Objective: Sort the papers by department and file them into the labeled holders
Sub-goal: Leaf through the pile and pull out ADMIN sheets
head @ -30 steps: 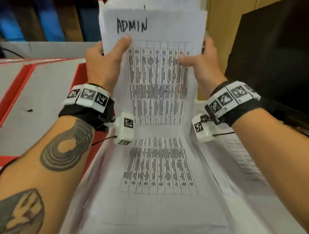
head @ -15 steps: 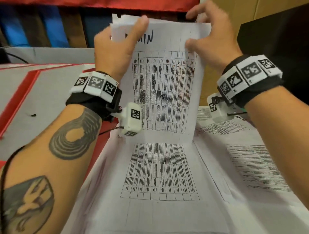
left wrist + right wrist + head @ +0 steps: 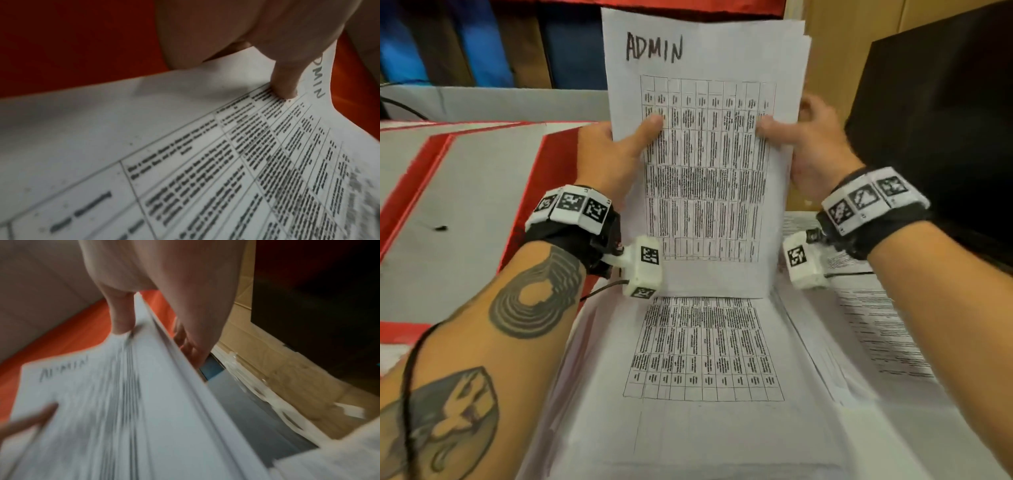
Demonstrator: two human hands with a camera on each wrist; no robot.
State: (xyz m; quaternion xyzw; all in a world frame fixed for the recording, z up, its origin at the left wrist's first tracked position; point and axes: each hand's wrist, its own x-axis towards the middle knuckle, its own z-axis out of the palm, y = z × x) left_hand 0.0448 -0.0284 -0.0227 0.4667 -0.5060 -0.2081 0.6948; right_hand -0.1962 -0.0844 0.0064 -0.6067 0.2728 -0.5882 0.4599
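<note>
Now both hands, left hand [image 3: 607, 156] at nine o'clock and right hand [image 3: 813, 145] at three, have slid down the upright ADMIN stack [image 3: 705, 164], fingers pinching its edges, likely squaring it for filing.

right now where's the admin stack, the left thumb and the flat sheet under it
admin stack [image 3: 702, 192], head view, printed table.
left thumb [image 3: 643, 133], head view, its middle, on the stack's face.
flat sheet [image 3: 705, 349], head view, its table.

Table print on ADMIN stack [image 3: 705, 171] illegible; right-wrist view blurred.

black monitor [image 3: 941, 137] right, open desk [image 3: 458, 205] left
</note>
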